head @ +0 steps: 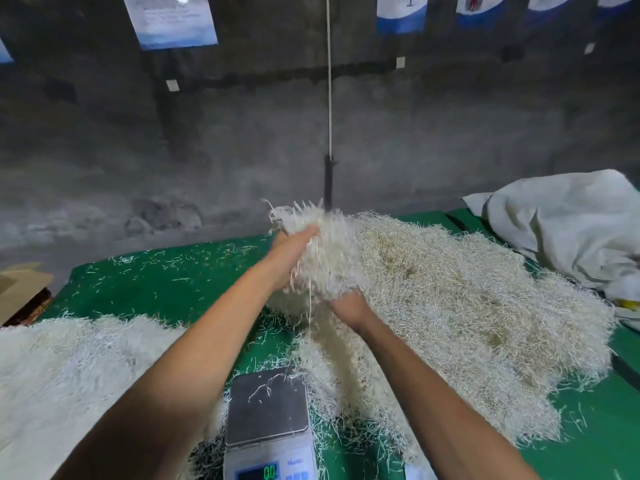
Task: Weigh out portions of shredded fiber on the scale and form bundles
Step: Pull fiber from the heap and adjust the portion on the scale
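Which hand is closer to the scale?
Right. The right hand grips fiber just beyond the scale; the left hand holds the fiber higher and farther back.

Both forearms are showing bare up to the frame's edge, no sleeves covering them. The left hand and right hand are wearing nothing visible.

Dim scene overall; grey wall behind is murky, low contrast, soft w/ smeary compression. Light falls from above/front: fiber clump and forearms lit evenly, only faint shadows. Clump is motion-blurred, strands streaked. Wide-angle bend at edges; posters above wall lean outward. Scale below clump fairly sharp, display glows green.
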`<state>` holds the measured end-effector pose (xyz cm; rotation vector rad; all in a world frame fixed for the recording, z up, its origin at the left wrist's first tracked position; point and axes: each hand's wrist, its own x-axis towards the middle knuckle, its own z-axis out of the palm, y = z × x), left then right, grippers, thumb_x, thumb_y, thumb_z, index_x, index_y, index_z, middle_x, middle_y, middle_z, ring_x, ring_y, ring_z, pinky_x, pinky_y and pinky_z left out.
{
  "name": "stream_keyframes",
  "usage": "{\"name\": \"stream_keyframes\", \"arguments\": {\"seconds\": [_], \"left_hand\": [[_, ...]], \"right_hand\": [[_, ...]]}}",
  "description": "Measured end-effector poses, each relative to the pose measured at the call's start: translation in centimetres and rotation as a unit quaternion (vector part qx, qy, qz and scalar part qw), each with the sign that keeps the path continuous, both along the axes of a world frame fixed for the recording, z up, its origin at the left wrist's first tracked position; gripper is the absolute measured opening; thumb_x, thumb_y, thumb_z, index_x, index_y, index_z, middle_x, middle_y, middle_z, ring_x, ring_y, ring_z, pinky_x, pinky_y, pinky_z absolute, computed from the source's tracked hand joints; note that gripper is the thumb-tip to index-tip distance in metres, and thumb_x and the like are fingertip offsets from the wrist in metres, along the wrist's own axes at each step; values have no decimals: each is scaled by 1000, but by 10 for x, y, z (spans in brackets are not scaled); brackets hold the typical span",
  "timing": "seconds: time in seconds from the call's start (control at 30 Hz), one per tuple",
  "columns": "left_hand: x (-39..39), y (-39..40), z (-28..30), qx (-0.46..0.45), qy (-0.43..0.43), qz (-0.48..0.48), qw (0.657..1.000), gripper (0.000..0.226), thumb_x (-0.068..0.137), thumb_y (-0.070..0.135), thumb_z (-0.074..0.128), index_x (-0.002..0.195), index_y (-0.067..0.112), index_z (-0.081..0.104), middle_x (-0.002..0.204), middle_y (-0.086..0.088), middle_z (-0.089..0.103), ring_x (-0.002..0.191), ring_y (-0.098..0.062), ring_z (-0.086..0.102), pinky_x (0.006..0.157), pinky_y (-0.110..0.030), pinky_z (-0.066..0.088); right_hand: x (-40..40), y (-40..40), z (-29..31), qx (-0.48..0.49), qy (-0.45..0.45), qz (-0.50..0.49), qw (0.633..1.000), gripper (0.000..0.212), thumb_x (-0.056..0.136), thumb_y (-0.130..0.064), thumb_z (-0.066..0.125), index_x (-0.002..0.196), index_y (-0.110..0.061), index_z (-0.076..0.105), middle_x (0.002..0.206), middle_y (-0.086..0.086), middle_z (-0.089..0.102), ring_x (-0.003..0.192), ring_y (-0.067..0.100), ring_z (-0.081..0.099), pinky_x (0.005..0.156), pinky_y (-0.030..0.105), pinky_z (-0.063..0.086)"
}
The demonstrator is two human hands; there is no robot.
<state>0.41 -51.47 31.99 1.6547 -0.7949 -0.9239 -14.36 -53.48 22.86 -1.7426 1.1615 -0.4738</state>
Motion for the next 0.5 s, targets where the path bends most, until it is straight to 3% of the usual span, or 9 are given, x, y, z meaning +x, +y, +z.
{"name": "stream_keyframes", "arguments": {"seconds": [0.03,0.07,0.1,0.13,0.17,0.23,0.33,0.4,0.5], "left_hand": [[0,3,-17,17,6,-11,1000,106,76,65,74,158,18,26,161,-13,34,143,-34,41,117,-56,34],[2,7,-33,27,56,-20,998,95,78,65,72,152,14,41,152,-16,48,134,-34,52,111,-55,43],[6,12,-46,40,128,-23,991,77,86,62,65,141,8,56,138,-19,60,121,-34,63,100,-53,53],[8,20,-56,58,176,-24,982,63,96,56,56,129,2,64,126,-21,67,110,-35,69,90,-49,58],[13,25,-68,76,207,-22,975,55,104,46,49,127,-1,63,125,-23,66,109,-36,68,91,-47,58],[17,33,-88,116,225,22,967,48,108,35,43,138,-2,51,138,-26,56,122,-39,60,106,-50,49],[15,36,-78,54,332,34,941,60,106,51,38,127,-1,62,119,-27,69,104,-40,71,84,-53,59],[23,33,-56,-30,392,29,919,65,101,59,42,122,4,67,118,-28,69,103,-45,70,85,-59,57],[42,22,-16,-83,410,67,906,66,99,62,45,135,9,61,129,-26,65,115,-45,65,96,-60,53]], "right_hand": [[6,-9,23,-25,4,-2,1000,2,99,-8,59,100,-6,61,120,10,58,112,22,62,89,16,48],[13,-16,46,-70,6,-2,998,15,96,5,53,96,-9,59,116,10,58,118,29,60,90,18,48],[18,-21,67,-123,-3,6,992,20,94,8,52,92,-11,58,107,9,62,111,31,64,94,27,55],[21,-22,86,-161,-18,17,987,23,91,8,54,94,-14,61,101,5,65,100,29,67,87,37,60],[22,-21,98,-197,-41,22,979,30,86,9,57,100,-17,64,102,2,67,95,24,68,82,41,61],[24,-22,102,-244,-87,27,965,47,81,10,59,110,-25,68,115,-2,67,102,17,64,88,36,57],[22,-14,57,-293,-83,-8,953,46,86,6,59,120,-25,65,125,-5,58,98,14,61,81,25,54],[13,-7,2,-293,21,-30,955,34,96,-4,55,128,-16,59,135,2,55,95,14,61,71,17,51],[-15,8,-98,-191,205,51,959,28,107,-15,46,133,-7,54,134,16,58,102,21,60,93,35,56]]}}
